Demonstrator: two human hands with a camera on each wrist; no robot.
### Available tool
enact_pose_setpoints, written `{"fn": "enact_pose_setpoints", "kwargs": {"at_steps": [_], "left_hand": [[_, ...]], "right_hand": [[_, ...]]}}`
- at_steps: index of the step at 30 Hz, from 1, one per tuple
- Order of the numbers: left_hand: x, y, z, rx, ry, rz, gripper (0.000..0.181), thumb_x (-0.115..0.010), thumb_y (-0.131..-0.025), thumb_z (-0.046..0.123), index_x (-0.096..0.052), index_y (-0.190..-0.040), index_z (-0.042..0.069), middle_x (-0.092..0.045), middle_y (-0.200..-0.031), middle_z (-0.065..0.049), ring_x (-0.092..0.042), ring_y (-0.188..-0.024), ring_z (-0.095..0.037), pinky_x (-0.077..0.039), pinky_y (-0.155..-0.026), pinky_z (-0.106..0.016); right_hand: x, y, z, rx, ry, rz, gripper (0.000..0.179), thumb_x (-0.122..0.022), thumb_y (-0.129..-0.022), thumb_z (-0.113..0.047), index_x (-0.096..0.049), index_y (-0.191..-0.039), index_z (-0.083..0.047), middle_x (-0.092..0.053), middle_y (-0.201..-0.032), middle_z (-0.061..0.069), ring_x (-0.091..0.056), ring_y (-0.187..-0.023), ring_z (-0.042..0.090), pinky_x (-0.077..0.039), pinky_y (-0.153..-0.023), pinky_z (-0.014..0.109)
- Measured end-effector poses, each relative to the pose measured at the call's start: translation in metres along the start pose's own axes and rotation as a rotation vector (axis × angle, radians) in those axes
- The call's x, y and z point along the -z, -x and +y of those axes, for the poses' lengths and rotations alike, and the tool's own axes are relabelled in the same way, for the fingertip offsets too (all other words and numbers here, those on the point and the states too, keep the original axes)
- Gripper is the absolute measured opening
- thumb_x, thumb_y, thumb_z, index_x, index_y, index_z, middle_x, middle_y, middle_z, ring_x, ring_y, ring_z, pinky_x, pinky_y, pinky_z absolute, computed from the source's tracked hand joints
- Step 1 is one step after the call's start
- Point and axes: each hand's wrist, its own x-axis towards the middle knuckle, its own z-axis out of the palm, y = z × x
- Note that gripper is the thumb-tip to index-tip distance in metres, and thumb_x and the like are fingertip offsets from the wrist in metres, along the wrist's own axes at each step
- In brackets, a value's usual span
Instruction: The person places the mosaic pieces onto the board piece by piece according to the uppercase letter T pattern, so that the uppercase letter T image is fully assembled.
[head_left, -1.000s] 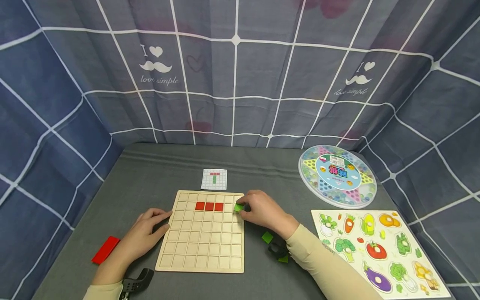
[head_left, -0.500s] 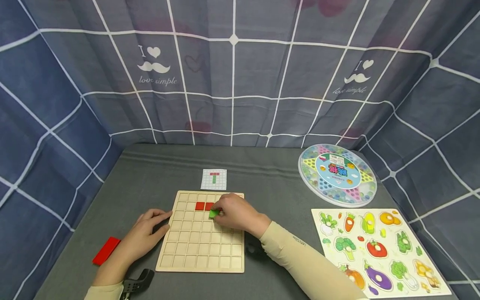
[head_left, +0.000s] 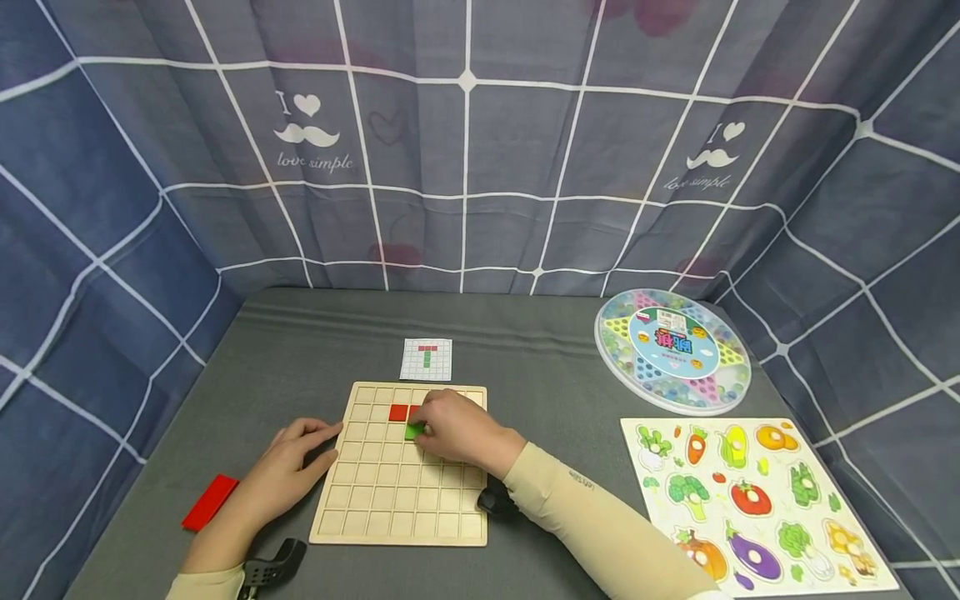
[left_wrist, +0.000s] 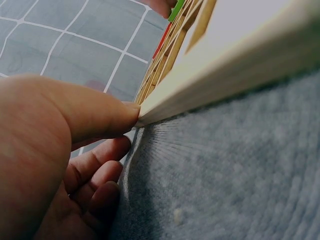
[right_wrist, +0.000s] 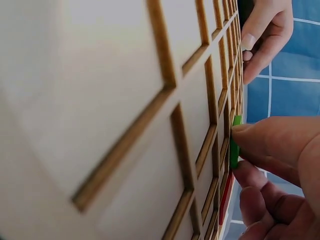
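A wooden grid board (head_left: 375, 500) lies on the grey cloth, with red square tiles (head_left: 398, 412) in a row near its far edge, partly hidden by my right hand (head_left: 461, 429). That hand pinches a green square tile (head_left: 413, 432) between thumb and fingers, just below the red row. In the right wrist view the green tile (right_wrist: 235, 142) is tilted on edge to the camera, right at the grid. My left hand (head_left: 288, 467) rests beside the board, thumb and fingertips at its left edge. The left wrist view shows the thumb (left_wrist: 95, 110) against the board's corner (left_wrist: 150, 115).
Behind the board lies a small printed grid card (head_left: 426, 359) with a red and green T. A red block (head_left: 210, 502) sits by the left forearm. To the right are a round Chinese checkers set (head_left: 672, 352) and a vegetable puzzle board (head_left: 750, 533).
My right hand has carried the green tile leftward from the board's right edge to below the middle of the red row. The left hand stays at the board's left edge.
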Motion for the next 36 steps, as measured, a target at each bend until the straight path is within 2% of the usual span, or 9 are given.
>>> {"fn": "enact_pose_setpoints", "kwargs": {"at_steps": [9, 19, 27, 32, 36], "left_hand": [[-0.001, 0.000, -0.001, -0.002, -0.008, 0.003, 0.043, -0.068, -0.095, 0.022, -0.062, -0.134, 0.005, -0.056, -0.121, -0.010, -0.048, -0.111, -0.032, -0.039, -0.087, -0.055], [-0.002, 0.000, -0.003, 0.002, -0.016, -0.005, 0.044, -0.068, -0.095, 0.020, -0.062, -0.135, 0.005, -0.055, -0.120, -0.010, -0.048, -0.110, -0.032, -0.039, -0.087, -0.053], [-0.002, -0.001, -0.003, -0.004, -0.023, -0.005, 0.043, -0.069, -0.095, 0.020, -0.062, -0.135, 0.006, -0.056, -0.120, -0.010, -0.048, -0.110, -0.031, -0.040, -0.086, -0.053], [-0.002, -0.001, -0.003, -0.018, -0.023, -0.002, 0.044, -0.068, -0.095, 0.022, -0.062, -0.135, 0.004, -0.056, -0.120, -0.010, -0.049, -0.110, -0.032, -0.040, -0.086, -0.054], [-0.002, -0.001, -0.003, -0.017, -0.022, -0.003, 0.044, -0.068, -0.095, 0.023, -0.062, -0.135, 0.004, -0.055, -0.121, -0.011, -0.048, -0.111, -0.033, -0.040, -0.086, -0.055]], "right_hand": [[0.000, 0.001, 0.000, 0.020, 0.005, 0.002, 0.014, -0.075, -0.086, -0.016, -0.079, -0.099, -0.017, -0.068, -0.087, -0.007, -0.057, -0.083, 0.004, -0.044, -0.075, 0.018], [0.016, 0.015, 0.005, -0.040, -0.094, 0.016, 0.020, -0.070, -0.090, -0.017, -0.078, -0.108, -0.016, -0.069, -0.097, -0.006, -0.059, -0.087, 0.006, -0.043, -0.073, 0.018], [0.038, 0.048, 0.017, -0.112, -0.127, 0.049, 0.027, -0.071, -0.090, -0.019, -0.075, -0.116, -0.010, -0.068, -0.106, 0.002, -0.062, -0.095, 0.014, -0.047, -0.082, 0.028], [0.048, 0.074, 0.024, -0.154, -0.128, 0.081, 0.029, -0.073, -0.090, -0.021, -0.074, -0.116, -0.010, -0.067, -0.104, 0.002, -0.061, -0.090, 0.017, -0.048, -0.080, 0.033], [0.050, 0.095, 0.028, -0.213, -0.136, 0.077, 0.032, -0.073, -0.091, -0.025, -0.073, -0.119, -0.011, -0.065, -0.108, -0.001, -0.061, -0.092, 0.016, -0.049, -0.080, 0.034]]}}
